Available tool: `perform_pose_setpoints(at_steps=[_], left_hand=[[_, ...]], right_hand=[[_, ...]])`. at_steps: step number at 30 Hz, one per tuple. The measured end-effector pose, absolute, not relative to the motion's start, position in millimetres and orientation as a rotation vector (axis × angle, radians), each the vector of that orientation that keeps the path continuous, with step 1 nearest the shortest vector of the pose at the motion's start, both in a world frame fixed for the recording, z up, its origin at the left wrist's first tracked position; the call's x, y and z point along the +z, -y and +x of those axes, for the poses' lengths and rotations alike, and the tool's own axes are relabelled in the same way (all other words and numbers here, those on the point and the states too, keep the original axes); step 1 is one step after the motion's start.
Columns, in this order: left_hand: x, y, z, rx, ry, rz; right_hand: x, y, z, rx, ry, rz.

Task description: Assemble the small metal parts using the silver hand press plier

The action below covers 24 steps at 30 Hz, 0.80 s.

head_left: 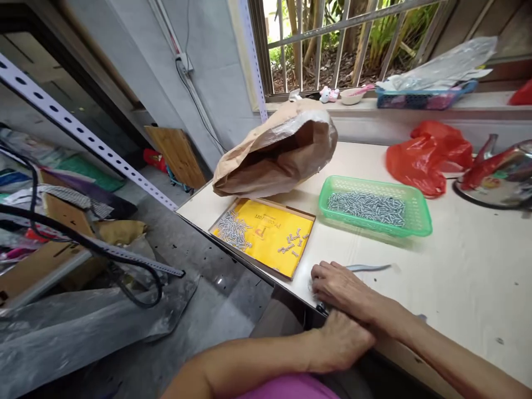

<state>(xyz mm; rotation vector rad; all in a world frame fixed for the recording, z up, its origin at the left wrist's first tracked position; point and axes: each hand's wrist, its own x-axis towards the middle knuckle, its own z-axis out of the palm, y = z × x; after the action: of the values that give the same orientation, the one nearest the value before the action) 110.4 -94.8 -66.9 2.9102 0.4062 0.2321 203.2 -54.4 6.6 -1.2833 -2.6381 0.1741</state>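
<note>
My right hand (338, 286) rests knuckles-up on the table's front edge, fingers curled over something I cannot make out. My left hand (343, 341) sits just below the edge, under the right wrist, with its fingers hidden. A flat yellow tray (266, 244) lies just left of the hands, holding a heap of small metal pieces (233, 228) and several loose ones. Behind it a green plastic basket (415, 213) holds many more metal pieces (366, 206). A thin grey strip (368, 267) lies right beside my right hand.
A crumpled brown paper bag (278, 149) lies open at the table's back left. Red plastic bags (430, 155) and a shiny metal vessel (505, 177) stand at the right. The windowsill carries a blue basket (424, 98). Left of the table are metal shelving (83, 136), cables and clutter.
</note>
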Motion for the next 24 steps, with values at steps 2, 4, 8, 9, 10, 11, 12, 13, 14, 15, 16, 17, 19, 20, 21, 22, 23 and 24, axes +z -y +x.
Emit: perform_pose_setpoints(at_steps=[2,4,8,9,10,11,12,13,14,15,16,17,19,20,21,22,23,24], left_hand=[[-57.9,87.4,116.6,0.287,-0.310,2.930],[-42.2,80.5,121.4,0.356,-0.264,2.926],[-0.9,62.9,105.0,0.440,-0.378,2.894],[9.6,53.6,92.7,0.446,-0.449,2.887],[19.4,40.8,77.4,0.437,-0.545,2.883],[28.3,24.7,59.7,0.415,-0.683,2.878],[35.9,5.8,40.2,0.371,-0.906,2.871],[42.0,-14.8,20.0,0.303,-1.163,2.853],[46.4,-35.7,-0.2,0.230,-1.396,2.815],[49.2,-55.5,-19.4,0.155,-1.561,2.771],[50.4,-73.0,-36.8,0.070,-1.651,2.730],[50.2,-87.3,-51.8,-0.007,-1.711,2.694],[46.6,-105.4,-72.4,-0.121,-1.739,2.655],[44.1,-109.5,-78.2,-0.153,-1.739,2.646],[41.5,-110.8,-81.5,-0.171,-1.737,2.644],[39.2,-110.2,-82.9,-0.177,-1.728,2.649],[37.0,-108.7,-83.1,-0.178,-1.715,2.658],[34.8,-107.2,-82.5,-0.178,-1.704,2.670]], right_hand=[[25.1,47.9,210.2,0.297,2.514,-1.237],[45.8,34.7,225.3,0.348,2.245,-1.291],[70.3,-7.5,286.3,0.047,1.765,-1.585],[70.2,-17.1,305.7,-0.035,1.702,-1.674],[67.5,-24.7,324.6,-0.088,1.686,-1.755],[62.9,-29.8,341.7,-0.121,1.734,-1.828],[57.1,-32.4,355.3,-0.152,1.775,-1.885],[51.2,-32.9,364.2,-0.164,1.826,-1.924],[46.3,-31.6,367.0,-0.172,1.868,-1.944],[43.5,-29.0,363.0,-0.175,1.891,-1.943],[44.0,-25.4,351.6,-0.160,1.908,-1.918],[48.4,-21.0,332.9,-0.146,1.914,-1.867],[70.3,-11.1,276.3,-0.038,1.935,-1.650],[86.7,-6.1,241.1,0.005,1.927,-1.474],[104.9,-1.0,203.8,0.046,1.967,-1.284],[123.0,4.5,166.8,0.048,2.025,-1.089],[139.0,11.0,132.4,0.041,2.114,-0.889],[151.0,19.1,103.1,0.002,2.133,-0.746]])
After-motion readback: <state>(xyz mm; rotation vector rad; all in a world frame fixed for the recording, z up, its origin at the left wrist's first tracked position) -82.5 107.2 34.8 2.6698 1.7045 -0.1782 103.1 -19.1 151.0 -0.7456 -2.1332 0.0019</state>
